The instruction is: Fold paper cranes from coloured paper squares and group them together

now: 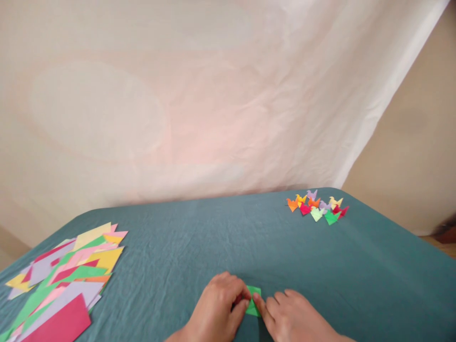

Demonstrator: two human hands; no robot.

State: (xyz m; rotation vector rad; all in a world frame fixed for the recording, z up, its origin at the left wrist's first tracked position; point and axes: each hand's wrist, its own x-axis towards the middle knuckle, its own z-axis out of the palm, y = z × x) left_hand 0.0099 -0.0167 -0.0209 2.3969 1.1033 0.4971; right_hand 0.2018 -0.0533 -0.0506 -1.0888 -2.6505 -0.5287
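A small folded piece of green paper (254,308) lies on the cloth at the front, between my two hands. My left hand (223,304) is closed, its thumb and index finger pinching the paper's left part, which they partly cover. From the other side, my right hand (290,316) bears down on the paper's right edge with the index fingertip. The other fingers of that hand are curled, and its thumb is hidden.
Loose sheets of coloured paper (71,280) are spread in an overlapping heap on the left. Several folded paper birds (316,214) stand grouped at the back right. A dark green cloth (185,242) covers the table, with a pale sheet (213,104) hanging behind it.
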